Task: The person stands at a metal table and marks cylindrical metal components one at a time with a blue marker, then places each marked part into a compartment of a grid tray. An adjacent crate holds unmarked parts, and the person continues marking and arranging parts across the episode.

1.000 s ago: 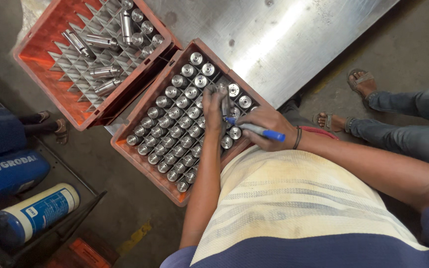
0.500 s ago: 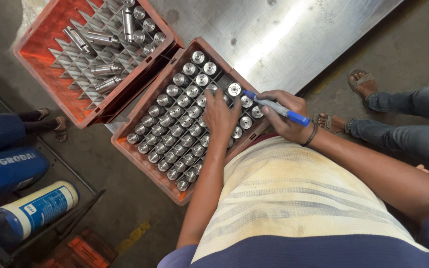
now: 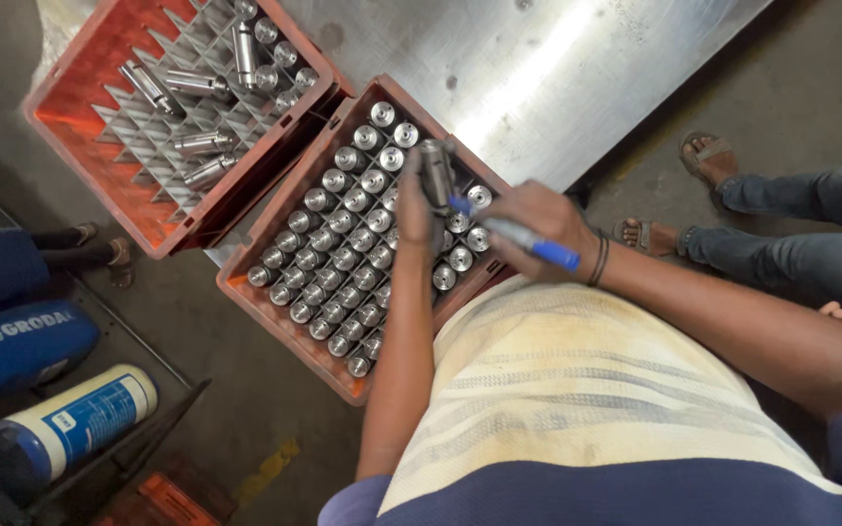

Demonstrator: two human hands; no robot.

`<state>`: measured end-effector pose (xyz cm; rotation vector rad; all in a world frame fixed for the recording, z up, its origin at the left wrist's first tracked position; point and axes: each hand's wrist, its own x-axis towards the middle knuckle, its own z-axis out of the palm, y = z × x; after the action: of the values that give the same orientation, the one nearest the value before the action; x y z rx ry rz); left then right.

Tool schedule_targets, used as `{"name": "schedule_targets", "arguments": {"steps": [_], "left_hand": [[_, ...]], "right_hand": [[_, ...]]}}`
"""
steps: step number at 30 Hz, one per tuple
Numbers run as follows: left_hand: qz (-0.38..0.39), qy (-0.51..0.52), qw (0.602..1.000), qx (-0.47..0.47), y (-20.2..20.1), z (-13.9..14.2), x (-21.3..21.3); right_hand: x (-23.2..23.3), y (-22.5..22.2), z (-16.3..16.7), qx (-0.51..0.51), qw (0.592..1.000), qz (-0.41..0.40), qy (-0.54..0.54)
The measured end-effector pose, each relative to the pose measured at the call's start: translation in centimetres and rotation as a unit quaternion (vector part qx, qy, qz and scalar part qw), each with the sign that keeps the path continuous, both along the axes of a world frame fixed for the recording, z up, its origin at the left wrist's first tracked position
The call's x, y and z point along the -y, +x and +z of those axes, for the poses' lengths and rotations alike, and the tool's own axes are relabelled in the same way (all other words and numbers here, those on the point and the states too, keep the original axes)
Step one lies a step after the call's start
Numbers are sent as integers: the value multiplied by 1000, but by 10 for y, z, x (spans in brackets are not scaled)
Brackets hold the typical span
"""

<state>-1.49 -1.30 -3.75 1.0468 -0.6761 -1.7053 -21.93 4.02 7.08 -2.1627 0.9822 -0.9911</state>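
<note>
An orange crate (image 3: 280, 326) full of upright metal cylinders stands in front of me. My left hand (image 3: 414, 222) holds one metal cylinder (image 3: 435, 170) lifted above the crate's far right part. My right hand (image 3: 541, 222) grips a blue marker (image 3: 530, 244), whose tip sits against the lower end of the raised cylinder. A second orange crate (image 3: 68, 146) at the far left has a grey divider grid and only a few cylinders, some lying flat.
A shiny metal plate (image 3: 548, 58) lies under and behind the crates. Another person's sandalled feet (image 3: 706, 156) and jeans legs are at the right. A dark blue canister and a blue-and-white canister (image 3: 75, 424) lie in a rack at the lower left.
My left hand has lifted a cylinder out of the near crate and raised it. My right hand with the marker has moved left and brought its tip to that cylinder.
</note>
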Motion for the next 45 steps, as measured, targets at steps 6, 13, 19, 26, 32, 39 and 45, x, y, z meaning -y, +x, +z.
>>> {"name": "schedule_targets", "arguments": {"steps": [6, 13, 19, 26, 32, 39, 45], "left_hand": [[32, 32, 997, 65, -14, -21, -15], [19, -36, 997, 64, -17, -7, -12], [-57, -11, 884, 463, -9, 14, -12], [-76, -144, 752, 638, 0, 35, -26], [-239, -20, 692, 681, -3, 42, -25], [-19, -50, 984, 171, 26, 20, -17], [21, 84, 985, 151, -10, -15, -26]], "right_hand": [[-7, 5, -8, 21, 998, 14, 57], [-18, 1, -17, 55, 995, -48, 73], [-13, -3, -21, 50, 995, -50, 77], [-14, -9, -11, 58, 989, -98, 94], [-12, -11, -6, 59, 991, -85, 81], [-15, -5, -9, 22, 999, -5, 27], [-14, 4, -13, 42, 998, -23, 44]]}}
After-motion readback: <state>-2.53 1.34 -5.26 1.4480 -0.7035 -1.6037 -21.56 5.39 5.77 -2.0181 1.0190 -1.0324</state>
